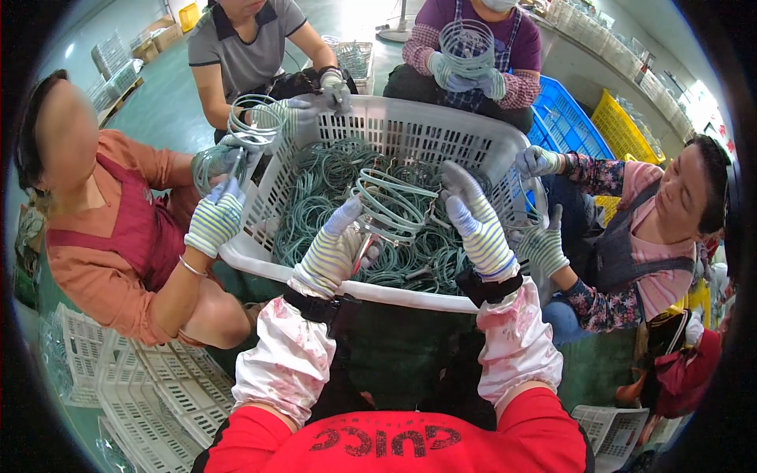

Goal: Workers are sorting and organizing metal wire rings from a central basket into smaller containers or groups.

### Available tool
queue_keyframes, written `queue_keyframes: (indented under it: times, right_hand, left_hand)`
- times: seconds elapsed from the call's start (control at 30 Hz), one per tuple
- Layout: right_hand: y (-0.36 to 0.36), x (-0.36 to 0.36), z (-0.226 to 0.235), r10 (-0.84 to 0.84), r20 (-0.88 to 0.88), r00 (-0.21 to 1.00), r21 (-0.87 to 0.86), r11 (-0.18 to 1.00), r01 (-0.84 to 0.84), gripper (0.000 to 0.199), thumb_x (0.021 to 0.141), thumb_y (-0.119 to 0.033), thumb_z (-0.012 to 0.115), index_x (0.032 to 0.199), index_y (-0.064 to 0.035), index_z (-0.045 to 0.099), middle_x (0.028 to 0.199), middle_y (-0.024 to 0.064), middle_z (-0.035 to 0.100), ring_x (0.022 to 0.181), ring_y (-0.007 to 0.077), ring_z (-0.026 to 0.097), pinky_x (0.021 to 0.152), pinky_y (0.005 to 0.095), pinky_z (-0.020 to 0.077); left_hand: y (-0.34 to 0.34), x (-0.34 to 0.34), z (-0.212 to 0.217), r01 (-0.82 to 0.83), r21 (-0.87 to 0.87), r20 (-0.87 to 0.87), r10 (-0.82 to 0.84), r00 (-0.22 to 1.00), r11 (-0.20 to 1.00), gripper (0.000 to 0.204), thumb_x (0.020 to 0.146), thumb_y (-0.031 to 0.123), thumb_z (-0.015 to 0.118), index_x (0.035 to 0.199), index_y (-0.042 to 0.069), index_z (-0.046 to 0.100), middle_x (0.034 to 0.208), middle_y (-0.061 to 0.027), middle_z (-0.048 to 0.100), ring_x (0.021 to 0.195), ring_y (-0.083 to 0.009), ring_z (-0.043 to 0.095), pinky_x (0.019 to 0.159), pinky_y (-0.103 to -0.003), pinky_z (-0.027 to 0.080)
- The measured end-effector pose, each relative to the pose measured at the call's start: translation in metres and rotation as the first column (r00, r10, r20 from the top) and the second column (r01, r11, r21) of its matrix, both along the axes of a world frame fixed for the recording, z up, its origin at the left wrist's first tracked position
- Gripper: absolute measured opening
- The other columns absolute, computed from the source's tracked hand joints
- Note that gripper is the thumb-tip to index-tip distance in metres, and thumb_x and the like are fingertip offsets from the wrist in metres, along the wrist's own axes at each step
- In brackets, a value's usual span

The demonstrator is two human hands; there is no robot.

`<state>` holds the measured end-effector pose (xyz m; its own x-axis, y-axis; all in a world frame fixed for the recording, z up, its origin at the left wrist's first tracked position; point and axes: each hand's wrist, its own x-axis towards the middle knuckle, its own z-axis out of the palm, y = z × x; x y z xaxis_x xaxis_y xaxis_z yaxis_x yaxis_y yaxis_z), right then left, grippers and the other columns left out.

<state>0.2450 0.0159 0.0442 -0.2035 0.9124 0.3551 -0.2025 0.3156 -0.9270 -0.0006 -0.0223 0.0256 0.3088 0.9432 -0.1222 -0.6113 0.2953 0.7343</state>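
Observation:
My left hand, in a striped glove, is closed at the near left side of a bundle of greenish wire rings. A slim tool with a red handle shows beside its fingers; its kind I cannot make out. On the other side of the bundle is my right hand, also gloved, its thumb and fingers apart, close to a small bent metal piece at the rings' edge. Below both hands, a white slatted crate holds many tangled wire rings.
Several co-workers sit around the crate, handling rings with gloved hands. Stacked white crates stand at the lower left. Blue crates and a yellow crate are at the far right.

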Motion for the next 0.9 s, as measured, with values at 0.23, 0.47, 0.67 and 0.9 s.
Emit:
queue_keyframes:
  times: [0.23, 0.47, 0.67, 0.9]
  right_hand:
    - [-0.001, 0.008, 0.001, 0.319, 0.244, 0.916, -0.051, 0.947, -0.316, 0.046, 0.087, -0.027, 0.077, 0.126, -0.0075, 0.06, 0.158, 0.0188, 0.033, 0.145, 0.0261, 0.031, 0.117, 0.038, 0.0252]
    - [-0.005, 0.011, 0.015, 0.333, 0.393, 0.857, -0.004, 0.933, -0.36, 0.027, 0.084, -0.022, 0.079, 0.104, -0.0083, 0.066, 0.155, 0.0185, 0.037, 0.14, 0.026, 0.037, 0.115, 0.0413, 0.028]
    - [-0.008, 0.016, 0.019, 0.459, 0.134, 0.878, -0.222, 0.877, -0.425, 0.02, 0.088, -0.022, 0.076, 0.095, -0.0071, 0.065, 0.143, 0.0144, 0.052, 0.12, 0.0157, 0.053, 0.102, 0.0333, 0.0414]
    - [-0.007, 0.02, 0.016, 0.427, 0.112, 0.897, -0.219, 0.891, -0.397, 0.022, 0.089, -0.019, 0.075, 0.102, -0.0029, 0.067, 0.141, 0.0133, 0.054, 0.112, 0.0128, 0.055, 0.097, 0.0298, 0.0457]
  left_hand:
    - [-0.001, 0.004, 0.005, 0.019, 0.01, 0.024, -0.019, 1.0, 1.0, 0.069, 0.087, 0.066, 0.058, 0.126, 0.009, 0.058, 0.102, -0.0109, 0.07, 0.059, -0.0161, 0.061, 0.046, -0.025, 0.045]
    - [-0.005, 0.0, 0.006, 0.128, -0.034, 0.083, -0.125, 0.989, 0.991, 0.064, 0.09, 0.06, 0.06, 0.128, 0.009, 0.056, 0.095, -0.0126, 0.07, 0.055, -0.0156, 0.06, 0.043, -0.025, 0.045]
    - [-0.004, -0.001, 0.001, 0.191, -0.03, 0.134, -0.186, 0.973, 0.981, 0.068, 0.092, 0.06, 0.057, 0.138, 0.01, 0.051, 0.103, -0.0184, 0.069, 0.056, -0.0172, 0.061, 0.041, -0.025, 0.044]
    - [-0.004, 0.003, 0.001, 0.17, -0.047, 0.123, -0.163, 0.979, 0.984, 0.069, 0.091, 0.061, 0.057, 0.138, 0.01, 0.05, 0.106, -0.0207, 0.067, 0.056, -0.018, 0.061, 0.04, -0.025, 0.044]
